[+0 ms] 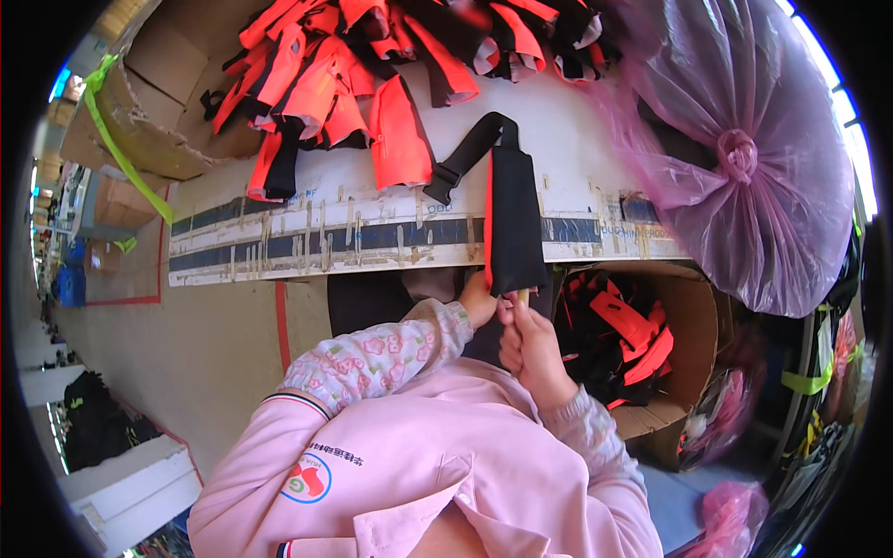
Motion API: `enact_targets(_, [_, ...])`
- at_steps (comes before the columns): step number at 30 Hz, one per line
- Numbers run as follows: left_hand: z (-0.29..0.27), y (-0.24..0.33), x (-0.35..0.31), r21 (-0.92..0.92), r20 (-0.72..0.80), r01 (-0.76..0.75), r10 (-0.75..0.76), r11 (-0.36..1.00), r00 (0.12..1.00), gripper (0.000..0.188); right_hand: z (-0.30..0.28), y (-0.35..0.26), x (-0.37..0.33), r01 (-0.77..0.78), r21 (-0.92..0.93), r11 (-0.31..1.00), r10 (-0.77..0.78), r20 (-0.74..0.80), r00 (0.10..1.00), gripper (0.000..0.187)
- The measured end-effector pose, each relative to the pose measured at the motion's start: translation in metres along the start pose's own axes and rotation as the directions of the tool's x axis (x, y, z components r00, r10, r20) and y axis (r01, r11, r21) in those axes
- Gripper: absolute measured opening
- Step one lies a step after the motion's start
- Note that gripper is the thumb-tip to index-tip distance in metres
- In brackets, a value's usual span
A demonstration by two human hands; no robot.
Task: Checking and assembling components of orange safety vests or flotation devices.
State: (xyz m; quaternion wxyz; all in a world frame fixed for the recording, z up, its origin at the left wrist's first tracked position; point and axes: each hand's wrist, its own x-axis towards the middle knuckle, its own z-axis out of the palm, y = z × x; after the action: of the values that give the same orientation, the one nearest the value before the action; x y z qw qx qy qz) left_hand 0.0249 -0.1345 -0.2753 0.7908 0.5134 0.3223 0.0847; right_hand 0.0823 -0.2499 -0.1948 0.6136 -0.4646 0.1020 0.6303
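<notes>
A black fabric sleeve with an orange edge (516, 223) hangs over the table's front edge, its lower end at my hands. From its top a black strap with a plastic buckle (445, 183) curls to the left on the tabletop. My left hand (478, 300) is closed at the lower left corner of the sleeve, its fingers partly hidden behind the fabric. Just below that end, my right hand (534, 355) is closed with the thumb pointing up. A small yellowish bit shows at its thumb tip, too small to name.
Many orange and black fabric pieces (321, 79) are heaped at the table's back, beside a cardboard box (153, 102). A tied pink plastic bag (744, 205) bulges over the right side. Below it, an open carton (693, 349) holds more pieces. The white tabletop (577, 177) has a taped front edge.
</notes>
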Motion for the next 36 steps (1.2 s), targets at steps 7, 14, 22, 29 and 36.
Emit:
enact_targets(7, [-0.015, -0.021, 0.012, 0.199, -0.057, -0.058, 0.070, 0.978, 0.996, 0.016, -0.002, 0.013, 0.035, 0.155, -0.183, 0.971, -0.167, -0.049, 0.985, 0.027])
enact_targets(14, [-0.002, 0.008, -0.001, -0.175, -0.009, -0.108, 0.109, 0.979, 0.994, 0.025, -0.046, 0.003, 0.011, 0.283, -0.589, 0.757, -0.326, 0.036, 0.945, 0.027])
enact_targets(22, [-0.024, 0.080, 0.017, -0.143, -0.054, -0.121, 0.114, 0.982, 0.992, 0.028, -0.141, -0.019, -0.043, 0.315, -0.906, 0.282, -0.743, 0.001, 0.669, 0.016])
enact_targets(29, [-0.007, 0.040, 0.020, -0.053, 0.110, 0.025, -0.019, 0.998, 0.994, 0.028, -0.103, -0.153, 0.024, 0.126, -0.971, -0.205, -0.870, 0.240, 0.430, 0.020])
enact_targets(36, [-0.018, 0.030, 0.018, -0.147, 0.168, 0.120, -0.095, 0.982, 0.981, 0.031, -0.079, -0.314, 0.130, 0.551, -0.834, 0.025, -0.889, 0.234, 0.395, 0.021])
